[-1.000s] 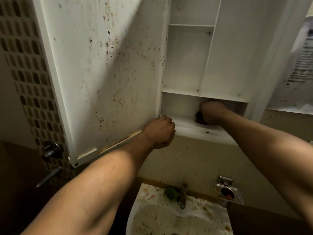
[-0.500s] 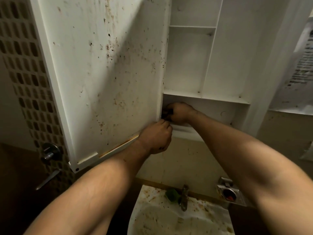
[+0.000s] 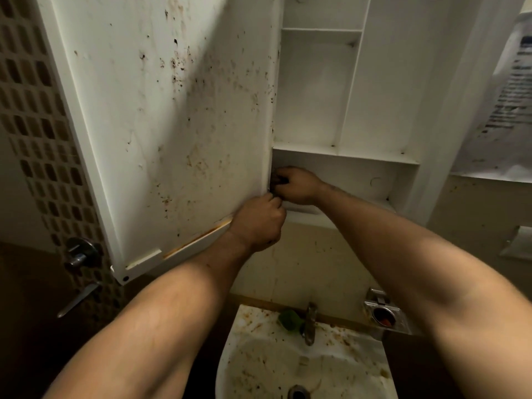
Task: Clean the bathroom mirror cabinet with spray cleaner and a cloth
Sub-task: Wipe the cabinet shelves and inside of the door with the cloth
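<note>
Open, stained cabinet door [image 3: 172, 133]. Left hand [image 3: 259, 223] curled around its bottom corner. Right hand [image 3: 296, 184] clenches a dark cloth [image 3: 277, 180] in the cabinet's [image 3: 374, 96] lowest compartment, beside the hinge edge.

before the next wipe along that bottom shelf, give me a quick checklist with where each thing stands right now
1. White spattered cabinet door open, clear of the shelves: ok.
2. Left hand steadying the door's lower corner: ok.
3. Right hand holding a dark cloth at the bottom shelf's left end: ok.
4. Bottom white shelf wiped clean: cannot tell.
5. Door's inner face clean: not ok, brown specks all over.
6. Spray cleaner within reach: cannot tell, not in view.
</note>
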